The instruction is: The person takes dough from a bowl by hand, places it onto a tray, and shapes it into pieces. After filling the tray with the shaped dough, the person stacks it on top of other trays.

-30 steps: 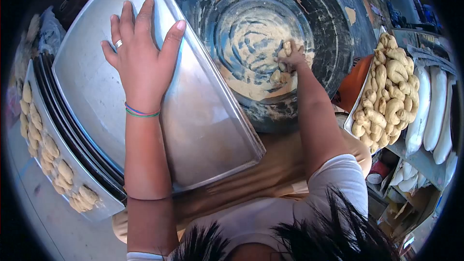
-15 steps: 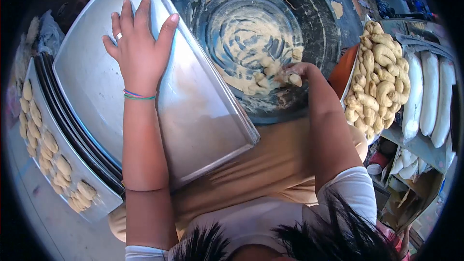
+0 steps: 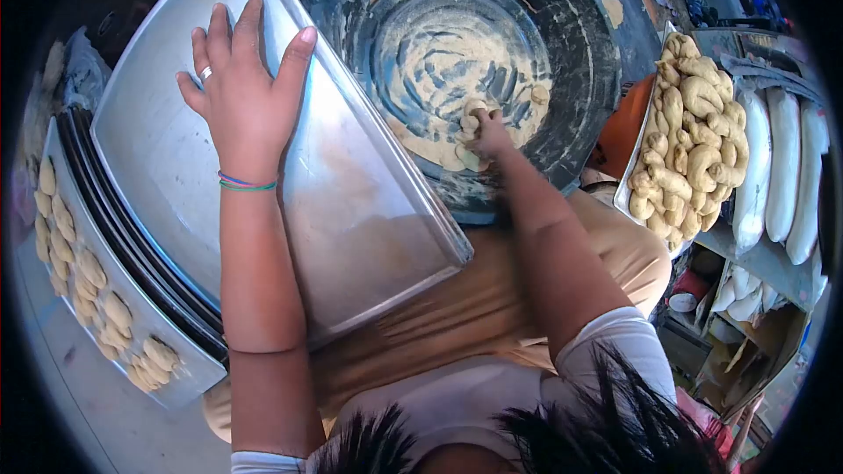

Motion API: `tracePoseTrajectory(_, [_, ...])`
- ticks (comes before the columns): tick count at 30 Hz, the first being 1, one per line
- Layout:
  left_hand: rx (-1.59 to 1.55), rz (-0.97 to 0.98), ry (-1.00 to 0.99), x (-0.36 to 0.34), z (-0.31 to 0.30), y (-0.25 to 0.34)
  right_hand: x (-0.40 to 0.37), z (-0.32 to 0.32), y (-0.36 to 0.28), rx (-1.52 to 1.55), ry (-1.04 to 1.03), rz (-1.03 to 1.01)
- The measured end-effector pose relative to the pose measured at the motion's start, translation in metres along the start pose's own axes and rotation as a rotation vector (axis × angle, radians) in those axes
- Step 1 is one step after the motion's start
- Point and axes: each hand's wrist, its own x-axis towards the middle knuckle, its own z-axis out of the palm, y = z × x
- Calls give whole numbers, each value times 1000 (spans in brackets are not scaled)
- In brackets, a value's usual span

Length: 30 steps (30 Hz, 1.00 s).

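Note:
My left hand [image 3: 250, 92] lies flat with fingers spread on a bare metal tray [image 3: 360, 237], which leans across my left leg. Inside a large dark round basin [image 3: 584, 61], coated with pale flour [image 3: 448, 44], is my right hand [image 3: 493, 135]. Its fingers are bent around small pieces of dough [image 3: 474, 112] near the bottom of the basin. How many pieces it holds cannot be made out, as the hand partly hides them.
At the right stands a tray heaped with twisted dough pieces [image 3: 698, 136]. Long white wrapped packages [image 3: 781, 167] lie beyond it on a shelf. At the left, flat dough pieces [image 3: 88, 272] sit on another tray [image 3: 189, 382], beside stacked dark trays [image 3: 145, 246].
My right hand has moved left within the basin, from the right side toward its middle, and now holds dough pieces there. The left hand stays on the tray, shifted slightly left in view.

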Motion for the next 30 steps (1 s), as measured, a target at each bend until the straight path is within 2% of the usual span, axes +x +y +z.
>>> tracePoseTrajectory(1, [-3, -1, 1, 0, 0, 0, 12, -15, 9, 89, -124, 12])
tracePoseTrajectory(2, [-7, -3, 1, 0, 0, 0, 41, -17, 35, -58, -156, -69])
tracePoseTrajectory(4, [-14, -1, 6, 1, -1, 1, 87, -36, 73, -16, -469, -25])
tracePoseTrajectory(6, [-20, -3, 10, 0, -1, 0, 60, -63, 46, -291, -249, -14])
tracePoseTrajectory(9, [-21, 3, 16, 0, 0, -1, 40, -8, 56, -227, 24, -174])
tracePoseTrajectory(11, [-14, 4, 13, 0, 0, -1, 11, 6, 24, -394, -62, -37])
tracePoseTrajectory(14, [-13, 6, 17, 0, 1, -1, -24, 6, -9, -386, -57, 36])
tracePoseTrajectory(17, [1, 3, 19, 0, 2, -1, -13, 15, 14, -281, -28, -18])
tracePoseTrajectory(20, [11, 13, 30, -1, 3, -2, 12, 10, 44, 67, -70, -13])
tracePoseTrajectory(23, [3, 16, 43, -2, 4, -3, 17, -12, 55, 200, 182, -127])
tracePoseTrajectory(24, [6, 11, 40, -3, 4, -2, -10, -30, 21, 13, 358, -47])
tracePoseTrajectory(27, [2, -12, 36, -3, 2, 0, -48, -35, 17, -362, 35, -117])
tracePoseTrajectory(29, [-4, -44, 36, -2, 1, -1, -18, -22, 57, -165, -121, -103])
tracePoseTrajectory(30, [-40, -71, 25, -3, -3, 0, -24, -31, 51, 19, -57, 6])
